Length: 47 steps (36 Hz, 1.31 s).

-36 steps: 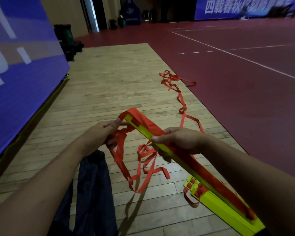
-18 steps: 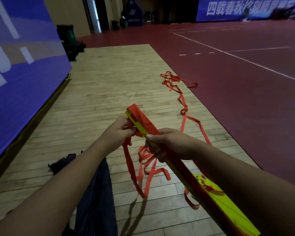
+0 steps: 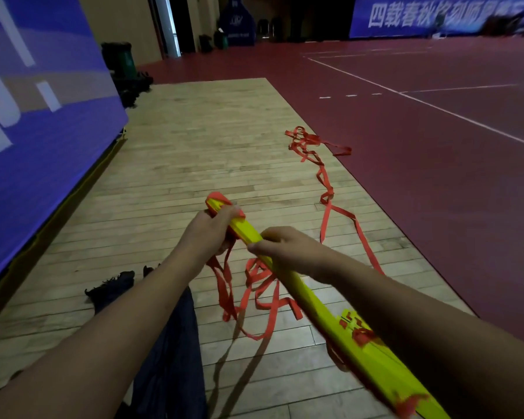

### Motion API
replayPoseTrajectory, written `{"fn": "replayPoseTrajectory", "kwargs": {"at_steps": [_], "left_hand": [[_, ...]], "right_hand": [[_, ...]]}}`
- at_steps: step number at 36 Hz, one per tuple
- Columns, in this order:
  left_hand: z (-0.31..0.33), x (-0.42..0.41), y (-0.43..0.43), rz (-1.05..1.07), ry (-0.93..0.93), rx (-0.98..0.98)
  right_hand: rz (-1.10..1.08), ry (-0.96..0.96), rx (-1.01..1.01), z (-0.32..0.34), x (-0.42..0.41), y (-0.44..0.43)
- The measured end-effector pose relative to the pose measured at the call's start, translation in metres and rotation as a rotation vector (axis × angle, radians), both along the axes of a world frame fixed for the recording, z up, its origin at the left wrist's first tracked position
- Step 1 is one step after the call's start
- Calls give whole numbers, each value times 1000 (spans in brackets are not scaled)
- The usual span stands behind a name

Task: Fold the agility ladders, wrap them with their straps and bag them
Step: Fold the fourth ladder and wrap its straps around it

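Now gripping the far end of the stacked bundle of yellow plastic ladder rungs point(image 3: 324, 309) with the left hand point(image 3: 208, 234), fingers clenched over the flat orange webbing strap point(image 3: 300, 142) looped round that end. Clasping the bundle just nearer with the right hand point(image 3: 288, 252), fingers curled about it. Slanting from frame centre to the lower right corner, above the pale wooden plank floor point(image 3: 209, 140). Trailing loose strap beneath both hands and away toward the upper right. Lying at lower left, dark navy fabric point(image 3: 170, 358).
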<state>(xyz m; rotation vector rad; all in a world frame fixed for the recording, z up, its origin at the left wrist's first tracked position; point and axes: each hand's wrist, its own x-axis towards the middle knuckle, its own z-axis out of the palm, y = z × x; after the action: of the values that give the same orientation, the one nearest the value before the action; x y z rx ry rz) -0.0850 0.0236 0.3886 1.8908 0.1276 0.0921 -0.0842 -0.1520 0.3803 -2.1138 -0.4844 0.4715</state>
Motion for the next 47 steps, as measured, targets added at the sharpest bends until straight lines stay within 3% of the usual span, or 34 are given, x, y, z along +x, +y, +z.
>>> {"fn": "replayPoseTrajectory", "kwargs": {"at_steps": [5,15,22,28,31,34,39,44,47], "left_hand": [[2,-5,0,-197,-98,-78],[6,-2,18,-206,-59,218],[1,0,16,-254,100,62],[-5,-3,9,-262,262,-238],[-10,-4,2,-172,273,-324],[-14,-4,-7,-22,241,-322],[-6,1,-6,72,107,-377],[3,-3,1,-64,-2,-396],[6,-5,5,-127,-18,-448]], "right_hand": [[126,272,180,-2,1,-17],[102,333,347,-5,-8,-11],[0,149,194,-5,-7,-4],[-86,-168,-192,-12,-8,10],[-133,-420,-455,-20,-15,20],[-125,-541,-529,-27,-18,24],[-47,-336,-208,-10,-14,17],[-106,-112,109,-5,-3,-3],[-23,159,219,-8,1,-15]]}}
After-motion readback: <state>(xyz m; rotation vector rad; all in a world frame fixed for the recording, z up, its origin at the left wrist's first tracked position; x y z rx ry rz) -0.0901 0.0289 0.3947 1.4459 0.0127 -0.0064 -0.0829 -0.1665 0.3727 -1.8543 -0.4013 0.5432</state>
